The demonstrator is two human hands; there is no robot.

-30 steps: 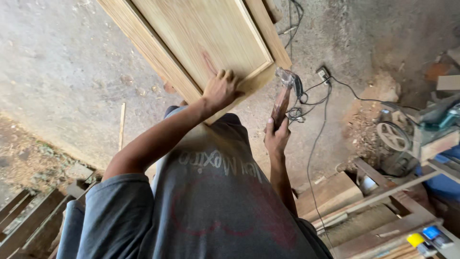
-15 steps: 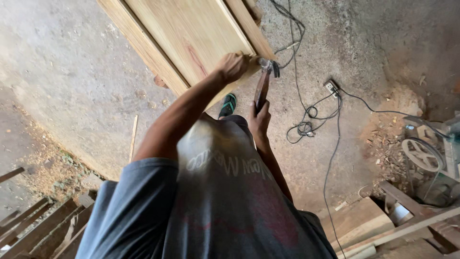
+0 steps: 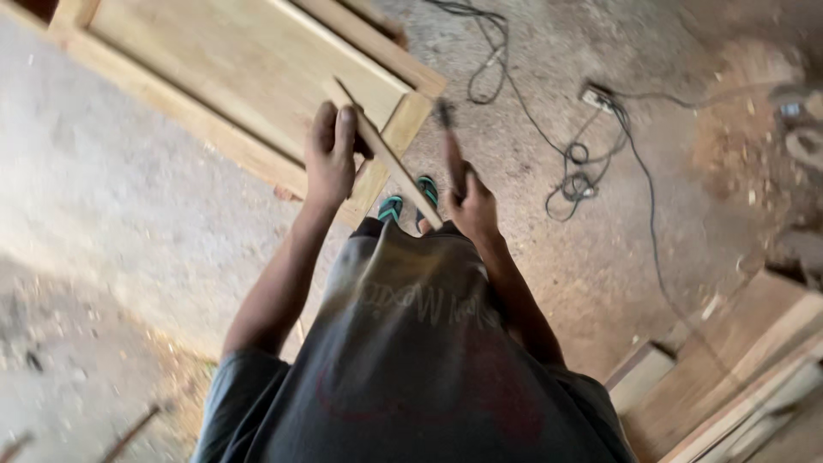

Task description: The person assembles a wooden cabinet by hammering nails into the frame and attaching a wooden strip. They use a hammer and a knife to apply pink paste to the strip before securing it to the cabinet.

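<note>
My left hand [image 3: 330, 159] is closed around a thin wooden strip [image 3: 403, 184] that slants from upper left down to the right in front of my body. A hammer [image 3: 447, 141] is gripped by its handle in my right hand [image 3: 471, 204], with its dark head pointing up and away from me. Just beyond both hands, a pale wooden panelled door [image 3: 231, 64] lies on the concrete floor, its near corner beside the strip. My feet in teal sandals [image 3: 392, 207] stand at that corner.
Black cables [image 3: 573, 171] and a power strip [image 3: 597, 96] trail across the floor at upper right. Wooden boards and blocks [image 3: 737, 360] are stacked at lower right. Sawdust and scraps lie on the floor at lower left.
My left hand has come off the door panel and now holds a thin wooden strip. The view has tilted, so the door sits further up and left. The hammer stays in my right hand.
</note>
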